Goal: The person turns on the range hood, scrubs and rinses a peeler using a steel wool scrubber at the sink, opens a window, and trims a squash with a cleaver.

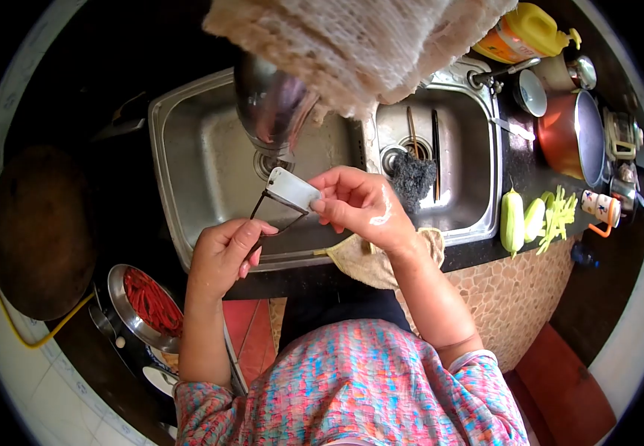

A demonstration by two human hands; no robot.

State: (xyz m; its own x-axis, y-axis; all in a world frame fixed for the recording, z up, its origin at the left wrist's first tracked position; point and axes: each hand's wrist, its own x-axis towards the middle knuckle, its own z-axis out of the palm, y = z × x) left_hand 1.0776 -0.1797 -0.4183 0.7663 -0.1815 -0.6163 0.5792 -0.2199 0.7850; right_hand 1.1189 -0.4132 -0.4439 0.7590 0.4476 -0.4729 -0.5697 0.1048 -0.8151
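Note:
Above the front edge of the left sink basin, my right hand (359, 207) pinches a small whitish rectangular piece (292, 190) between thumb and fingers. A thin dark frame or loop (286, 202) runs along that piece, and my left hand (231, 253) pinches its lower left end. Whether the two parts are joined cannot be made out. A white smear marks the back of my right hand. Below my hands, a beige cloth (370, 262) hangs over the sink's front edge.
The double sink (218, 163) holds a dark scrubber (413, 181) and two thin sticks on the right. A large cloth-like object (366, 52) hangs overhead. Pale green vegetables (512, 221) and a red pot (560, 134) stand right; a bowl of red strips (151, 303) sits left.

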